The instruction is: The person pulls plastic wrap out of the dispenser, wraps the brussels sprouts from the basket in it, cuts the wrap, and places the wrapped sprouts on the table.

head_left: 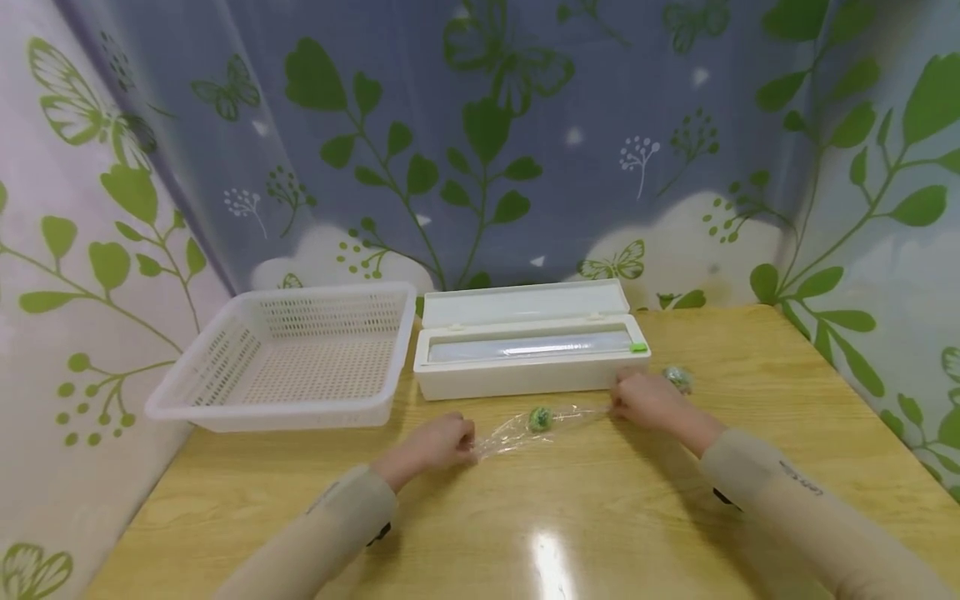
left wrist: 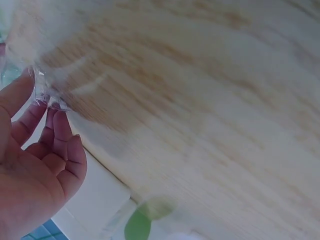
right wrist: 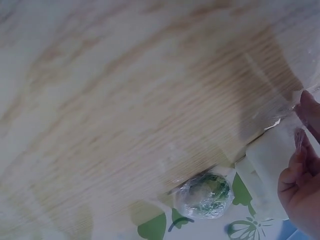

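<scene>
A round green item point(head_left: 540, 419) lies in a sheet of clear plastic wrap point(head_left: 510, 435) stretched between both hands, in front of the long white box. My left hand point(head_left: 438, 442) pinches the wrap's left end; the left wrist view shows thumb and fingertips gripping the gathered film point(left wrist: 42, 90). At the right end, my right hand point(head_left: 647, 398) pinches the other side of the wrap close to the box's front right corner. Beyond that hand sits a second green bundle point(head_left: 677, 379), which the right wrist view shows wrapped in clear film. What the green items are I cannot tell.
Behind the wrap stands the white cling film dispenser box point(head_left: 517, 382), lid point(head_left: 525, 303) raised, with a film roll point(head_left: 528, 346) inside and a bright green tab point(head_left: 637, 347) on its right. A white plastic basket point(head_left: 270, 414) stands at the left on the wooden table point(head_left: 465, 533).
</scene>
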A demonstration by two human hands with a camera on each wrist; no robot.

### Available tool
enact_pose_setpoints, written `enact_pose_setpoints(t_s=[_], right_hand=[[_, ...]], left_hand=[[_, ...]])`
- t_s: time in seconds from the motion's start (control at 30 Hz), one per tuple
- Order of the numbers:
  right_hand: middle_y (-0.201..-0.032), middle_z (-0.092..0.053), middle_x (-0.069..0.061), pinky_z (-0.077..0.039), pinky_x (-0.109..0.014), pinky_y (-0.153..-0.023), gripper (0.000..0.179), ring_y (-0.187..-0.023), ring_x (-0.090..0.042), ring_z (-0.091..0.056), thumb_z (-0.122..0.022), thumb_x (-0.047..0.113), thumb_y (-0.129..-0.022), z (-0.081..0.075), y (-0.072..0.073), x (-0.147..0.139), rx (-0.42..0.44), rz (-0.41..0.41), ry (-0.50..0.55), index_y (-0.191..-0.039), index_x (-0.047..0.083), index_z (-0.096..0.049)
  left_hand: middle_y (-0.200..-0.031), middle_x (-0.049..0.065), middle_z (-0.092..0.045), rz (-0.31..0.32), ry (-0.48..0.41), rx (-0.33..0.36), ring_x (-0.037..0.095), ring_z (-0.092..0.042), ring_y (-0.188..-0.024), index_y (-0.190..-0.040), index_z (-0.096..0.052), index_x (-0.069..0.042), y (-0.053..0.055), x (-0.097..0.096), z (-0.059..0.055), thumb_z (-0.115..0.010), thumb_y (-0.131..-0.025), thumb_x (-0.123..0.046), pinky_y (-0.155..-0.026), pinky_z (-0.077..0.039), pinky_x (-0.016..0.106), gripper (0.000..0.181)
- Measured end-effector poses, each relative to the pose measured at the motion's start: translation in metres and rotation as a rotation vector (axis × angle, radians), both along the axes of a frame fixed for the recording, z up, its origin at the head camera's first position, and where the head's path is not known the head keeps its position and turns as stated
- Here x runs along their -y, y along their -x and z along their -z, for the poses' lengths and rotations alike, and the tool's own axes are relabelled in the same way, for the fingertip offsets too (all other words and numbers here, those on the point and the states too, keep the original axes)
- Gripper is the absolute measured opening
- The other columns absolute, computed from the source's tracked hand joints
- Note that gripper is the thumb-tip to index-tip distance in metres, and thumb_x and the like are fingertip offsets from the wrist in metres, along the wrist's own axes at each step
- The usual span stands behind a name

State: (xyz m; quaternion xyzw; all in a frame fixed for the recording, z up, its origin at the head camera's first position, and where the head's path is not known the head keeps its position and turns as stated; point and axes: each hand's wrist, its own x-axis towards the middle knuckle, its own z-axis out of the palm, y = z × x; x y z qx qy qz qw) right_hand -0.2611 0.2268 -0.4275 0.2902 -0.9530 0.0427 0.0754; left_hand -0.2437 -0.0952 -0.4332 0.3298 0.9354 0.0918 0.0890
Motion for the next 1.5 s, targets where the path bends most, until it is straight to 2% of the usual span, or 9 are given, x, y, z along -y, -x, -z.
enact_pose_setpoints(t_s=[0.2, 0.4, 0.57, 0.9, 1.1, 1.2, 1.3, 1.43, 1.5], right_hand=[[-0.06, -0.042, 0.008, -0.034, -0.022, -0.045, 0.013, -0.054, -0.008, -0.04, -0.062, 0.02, -0.067, -0.003, -0.002, -0.01, 0.059, -0.076, 0.085, -0.058, 0.015, -0.052], [-0.058, -0.043, 0.008, -0.034, -0.022, -0.046, 0.01, -0.051, -0.006, -0.038, -0.056, 0.012, -0.073, -0.009, -0.003, -0.026, 0.183, -0.08, 0.279, -0.066, 0.014, -0.048], [-0.063, -0.05, 0.0, -0.039, -0.023, -0.047, 0.004, -0.054, -0.012, -0.048, -0.05, 0.01, -0.077, -0.019, -0.005, -0.037, 0.299, -0.096, 0.433, -0.075, 0.006, -0.051], [-0.066, -0.054, -0.01, -0.043, -0.028, -0.048, 0.018, -0.057, -0.015, -0.051, -0.051, 0.016, -0.077, -0.039, -0.01, -0.049, 0.412, 0.061, 0.729, -0.084, 0.0, -0.054], [-0.071, -0.053, -0.016, -0.043, -0.031, -0.052, 0.024, -0.061, -0.019, -0.052, -0.051, 0.018, -0.076, -0.05, -0.009, -0.046, 0.457, 0.1, 0.897, -0.084, -0.004, -0.051], [-0.076, -0.053, -0.016, -0.043, -0.03, -0.057, 0.027, -0.068, -0.021, -0.051, -0.051, 0.02, -0.076, -0.055, -0.004, -0.046, 0.444, 0.116, 0.87, -0.086, -0.004, -0.052], [-0.082, -0.053, -0.012, -0.042, -0.03, -0.062, 0.026, -0.075, -0.023, -0.05, -0.05, 0.02, -0.078, -0.062, 0.001, -0.043, 0.432, 0.145, 0.807, -0.091, -0.002, -0.053], [-0.088, -0.054, -0.011, -0.041, -0.033, -0.065, 0.024, -0.079, -0.023, -0.05, -0.048, 0.019, -0.079, -0.067, 0.01, -0.032, 0.42, 0.175, 0.743, -0.095, 0.002, -0.053], [-0.088, -0.054, -0.009, -0.041, -0.033, -0.063, 0.023, -0.077, -0.021, -0.051, -0.049, 0.02, -0.078, -0.069, 0.014, -0.025, 0.369, 0.188, 0.686, -0.095, 0.005, -0.054]], left_hand=[[-0.061, -0.006, -0.042, -0.007, -0.082, 0.03, 0.007, -0.038, -0.053, -0.069, -0.048, -0.012, 0.004, 0.002, -0.005, -0.052, -0.076, -0.022, -0.047, -0.033, 0.02, 0.013], [-0.058, -0.001, -0.049, -0.037, -0.308, 0.105, 0.007, -0.044, -0.05, -0.071, -0.049, -0.009, 0.012, 0.006, -0.014, -0.049, -0.078, -0.015, -0.045, -0.037, 0.02, 0.009], [-0.064, 0.008, -0.053, -0.047, -0.5, 0.199, 0.011, -0.05, -0.054, -0.074, -0.051, -0.005, 0.014, 0.011, -0.025, -0.048, -0.079, -0.011, -0.045, -0.04, 0.022, 0.008], [-0.068, 0.013, -0.055, -0.092, -0.691, 0.297, 0.029, -0.05, -0.061, -0.078, -0.055, -0.002, 0.013, 0.014, -0.04, -0.048, -0.078, -0.011, -0.052, -0.041, 0.042, 0.011], [-0.07, 0.013, -0.055, -0.133, -0.685, 0.317, 0.026, -0.052, -0.065, -0.077, -0.056, 0.002, -0.005, 0.008, -0.054, -0.049, -0.077, -0.005, -0.055, -0.042, 0.038, 0.01], [-0.071, 0.008, -0.056, -0.101, -0.647, 0.311, 0.026, -0.054, -0.067, -0.077, -0.057, -0.001, -0.003, 0.008, -0.042, -0.05, -0.077, -0.007, -0.053, -0.043, 0.03, 0.009], [-0.071, 0.001, -0.056, -0.047, -0.545, 0.244, 0.016, -0.054, -0.064, -0.079, -0.059, -0.005, -0.001, 0.007, -0.031, -0.051, -0.076, -0.011, -0.052, -0.042, 0.023, 0.01], [-0.068, -0.005, -0.056, 0.008, -0.413, 0.208, 0.005, -0.05, -0.061, -0.083, -0.057, -0.008, -0.013, 0.001, -0.025, -0.053, -0.074, -0.013, -0.053, -0.04, 0.019, 0.01], [-0.065, -0.007, -0.054, 0.032, -0.388, 0.235, 0.003, -0.049, -0.058, -0.084, -0.052, -0.008, -0.021, -0.005, -0.023, -0.053, -0.073, -0.01, -0.052, -0.04, 0.019, 0.012]])
